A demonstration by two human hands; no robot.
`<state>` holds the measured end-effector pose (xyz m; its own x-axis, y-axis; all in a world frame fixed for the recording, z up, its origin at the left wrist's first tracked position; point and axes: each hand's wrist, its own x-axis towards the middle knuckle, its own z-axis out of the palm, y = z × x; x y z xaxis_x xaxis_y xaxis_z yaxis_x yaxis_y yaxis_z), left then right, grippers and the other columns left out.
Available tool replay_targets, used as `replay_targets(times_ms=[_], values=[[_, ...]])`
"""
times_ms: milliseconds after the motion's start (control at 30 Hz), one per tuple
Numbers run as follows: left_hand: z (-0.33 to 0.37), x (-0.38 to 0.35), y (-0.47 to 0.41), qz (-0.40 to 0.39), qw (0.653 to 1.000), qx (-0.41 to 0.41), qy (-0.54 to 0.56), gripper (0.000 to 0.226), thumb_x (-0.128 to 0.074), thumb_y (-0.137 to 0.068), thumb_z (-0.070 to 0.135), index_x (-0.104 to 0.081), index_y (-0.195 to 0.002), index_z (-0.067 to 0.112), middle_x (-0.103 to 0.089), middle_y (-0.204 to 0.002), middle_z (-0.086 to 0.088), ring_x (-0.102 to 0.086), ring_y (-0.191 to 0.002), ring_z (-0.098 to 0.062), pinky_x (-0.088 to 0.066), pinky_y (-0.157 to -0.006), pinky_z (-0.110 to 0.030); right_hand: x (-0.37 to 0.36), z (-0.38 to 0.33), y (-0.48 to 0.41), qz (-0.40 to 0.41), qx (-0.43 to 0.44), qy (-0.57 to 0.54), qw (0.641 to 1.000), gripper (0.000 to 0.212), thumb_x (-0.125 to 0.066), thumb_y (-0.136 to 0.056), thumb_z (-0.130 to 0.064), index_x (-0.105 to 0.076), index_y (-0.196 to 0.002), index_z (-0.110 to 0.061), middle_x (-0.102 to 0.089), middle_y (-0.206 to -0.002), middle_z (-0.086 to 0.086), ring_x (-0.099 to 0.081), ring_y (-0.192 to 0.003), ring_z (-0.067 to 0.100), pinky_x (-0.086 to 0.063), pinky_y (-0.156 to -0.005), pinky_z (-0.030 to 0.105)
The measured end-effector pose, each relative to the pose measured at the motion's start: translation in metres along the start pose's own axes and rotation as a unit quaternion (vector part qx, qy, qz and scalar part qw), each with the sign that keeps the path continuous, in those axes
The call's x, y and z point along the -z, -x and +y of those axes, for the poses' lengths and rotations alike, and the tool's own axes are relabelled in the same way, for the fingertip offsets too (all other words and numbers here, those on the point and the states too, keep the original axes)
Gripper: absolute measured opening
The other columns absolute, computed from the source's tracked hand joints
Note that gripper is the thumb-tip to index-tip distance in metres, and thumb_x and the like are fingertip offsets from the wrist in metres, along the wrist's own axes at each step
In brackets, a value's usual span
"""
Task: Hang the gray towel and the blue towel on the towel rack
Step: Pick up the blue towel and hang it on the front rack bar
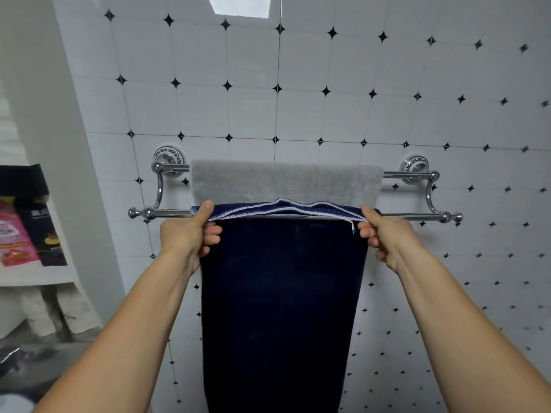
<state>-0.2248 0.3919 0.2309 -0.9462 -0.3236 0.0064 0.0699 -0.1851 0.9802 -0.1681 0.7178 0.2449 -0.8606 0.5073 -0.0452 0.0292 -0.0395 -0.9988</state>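
A chrome double-bar towel rack (417, 215) is fixed to the tiled wall. The gray towel (286, 183) is draped over its rear, upper bar. The dark blue towel (283, 308) hangs long down the front of the lower bar, its white-stitched hem lying along the bar's top. My left hand (190, 234) pinches the blue towel's upper left corner, thumb on top. My right hand (384, 236) pinches its upper right corner at the same height. Most of the front bar is hidden under the towel.
White wall tiles with small black diamonds (325, 114) fill the background. A white shelf unit (38, 275) at the left holds a pink packet (15, 234) and a black box (44, 228), with pale rolled items below.
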Motion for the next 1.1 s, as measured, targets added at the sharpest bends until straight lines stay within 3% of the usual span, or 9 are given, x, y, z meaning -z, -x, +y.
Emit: replay_targets(times_ms=[233,333,467,533,633,733,967,1100], values=[[-0.008,0.016,0.009,-0.022,0.998,-0.057,-0.006,0.030,-0.072,-0.086,0.027,-0.060,-0.066,0.009,-0.061,-0.041,0.000,-0.051,-0.032,-0.008,-0.039,-0.036,-0.017,0.010,0.022,0.009,-0.003,0.039,0.038,0.999,0.039,-0.065,-0.085,-0.049,-0.063,-0.071,-0.013,-0.047,-0.041,-0.008,-0.036,-0.031,0.003,-0.021,-0.034,0.018],[-0.039,0.038,0.018,-0.051,0.996,-0.072,-0.010,0.026,-0.071,-0.087,0.025,-0.061,-0.069,0.007,-0.066,-0.048,-0.004,-0.062,-0.043,-0.012,-0.045,-0.039,-0.019,0.022,0.049,0.019,-0.015,0.039,0.084,0.996,0.042,-0.063,-0.086,-0.052,-0.063,-0.068,-0.013,-0.051,-0.042,-0.008,-0.045,-0.036,0.001,-0.027,-0.044,0.023],[-0.098,0.075,0.033,-0.109,0.989,-0.086,-0.058,0.035,-0.069,-0.088,0.027,-0.051,-0.062,0.011,-0.068,-0.053,-0.006,-0.073,-0.063,-0.022,-0.056,-0.056,-0.022,0.034,0.101,0.039,-0.036,0.067,0.122,0.990,0.049,-0.060,-0.089,-0.048,-0.059,-0.059,-0.010,-0.059,-0.050,-0.006,-0.051,-0.042,-0.005,-0.036,-0.059,0.025],[-0.127,0.092,0.039,-0.136,0.983,-0.074,-0.102,0.037,-0.068,-0.089,0.029,-0.052,-0.059,0.014,-0.070,-0.055,-0.007,-0.074,-0.069,-0.026,-0.057,-0.067,-0.028,0.039,0.130,0.048,-0.034,0.075,0.146,0.986,0.050,-0.058,-0.090,-0.046,-0.059,-0.057,-0.009,-0.061,-0.055,-0.004,-0.052,-0.045,-0.004,-0.039,-0.061,0.025],[-0.164,0.114,0.044,-0.162,0.972,-0.044,-0.162,0.042,-0.068,-0.085,0.032,-0.052,-0.048,0.022,-0.067,-0.050,-0.005,-0.073,-0.069,-0.031,-0.052,-0.070,-0.034,0.042,0.172,0.059,-0.040,0.059,0.165,0.984,0.049,-0.056,-0.092,-0.044,-0.059,-0.055,-0.012,-0.060,-0.054,0.001,-0.050,-0.045,0.001,-0.042,-0.053,0.015],[-0.201,0.135,0.046,-0.184,0.961,0.002,-0.206,0.043,-0.070,-0.084,0.033,-0.048,-0.058,0.007,-0.069,-0.055,-0.015,-0.070,-0.071,-0.041,-0.052,-0.076,-0.046,0.040,0.208,0.066,-0.056,0.021,0.184,0.981,0.049,-0.055,-0.093,-0.044,-0.059,-0.057,-0.011,-0.060,-0.053,0.000,-0.051,-0.044,-0.001,-0.042,-0.056,0.020],[-0.255,0.173,0.052,-0.169,0.952,0.068,-0.246,0.050,-0.072,-0.084,0.028,-0.034,-0.054,0.019,-0.048,-0.041,0.001,-0.073,-0.068,-0.034,-0.038,-0.067,-0.036,0.034,0.278,0.085,-0.095,-0.049,0.194,0.975,0.047,-0.056,-0.093,-0.041,-0.064,-0.059,-0.010,-0.061,-0.051,0.001,-0.056,-0.049,0.008,-0.043,-0.062,0.026],[-0.263,0.187,0.050,-0.157,0.955,0.094,-0.234,0.042,-0.073,-0.081,0.030,-0.042,-0.060,0.012,-0.045,-0.058,-0.012,-0.075,-0.071,-0.031,-0.042,-0.071,-0.039,0.029,0.298,0.092,-0.120,-0.066,0.188,0.973,0.047,-0.059,-0.092,-0.040,-0.064,-0.055,-0.011,-0.062,-0.049,0.004,-0.056,-0.048,0.009,-0.044,-0.050,0.015]])
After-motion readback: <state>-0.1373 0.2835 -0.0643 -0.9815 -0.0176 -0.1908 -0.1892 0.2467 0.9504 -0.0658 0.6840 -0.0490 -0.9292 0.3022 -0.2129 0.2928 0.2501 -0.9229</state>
